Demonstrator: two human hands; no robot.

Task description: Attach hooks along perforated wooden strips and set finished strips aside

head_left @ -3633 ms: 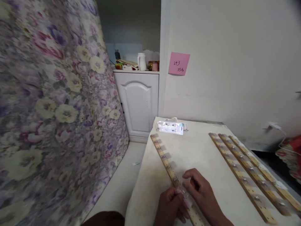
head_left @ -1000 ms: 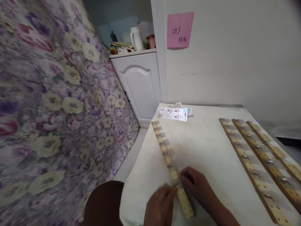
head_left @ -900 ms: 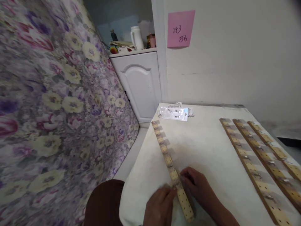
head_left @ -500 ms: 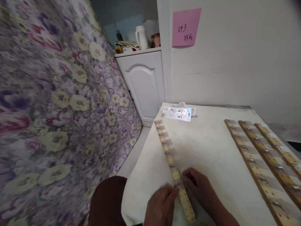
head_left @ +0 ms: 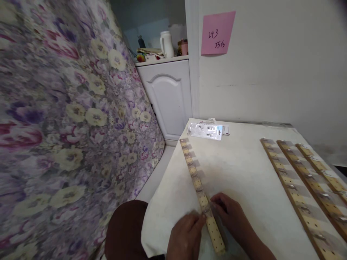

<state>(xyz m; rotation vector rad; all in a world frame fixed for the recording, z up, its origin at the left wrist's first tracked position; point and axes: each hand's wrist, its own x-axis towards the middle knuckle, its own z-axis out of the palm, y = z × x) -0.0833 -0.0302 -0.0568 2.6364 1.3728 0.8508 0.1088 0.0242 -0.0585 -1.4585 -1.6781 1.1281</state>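
A long wooden strip [head_left: 194, 177] with rows of small holes and clear packets fixed along it lies on the white table [head_left: 238, 173], running away from me. My left hand [head_left: 185, 236] and my right hand [head_left: 230, 215] meet at the strip's near part. Both hands have their fingers curled and pinched at one spot on the strip; what is between the fingertips is too small to make out.
Three more wooden strips [head_left: 295, 195] with packets lie side by side on the table's right. A clear blister pack [head_left: 206, 130] sits at the far edge. A flowered mattress [head_left: 67, 119] leans on the left. A white cupboard [head_left: 169, 97] and a pink note [head_left: 217, 33] are beyond.
The hands have shifted a little farther along the strip since the earliest frame, and the view tilted down and swung slightly. In the last second the hands stay put.
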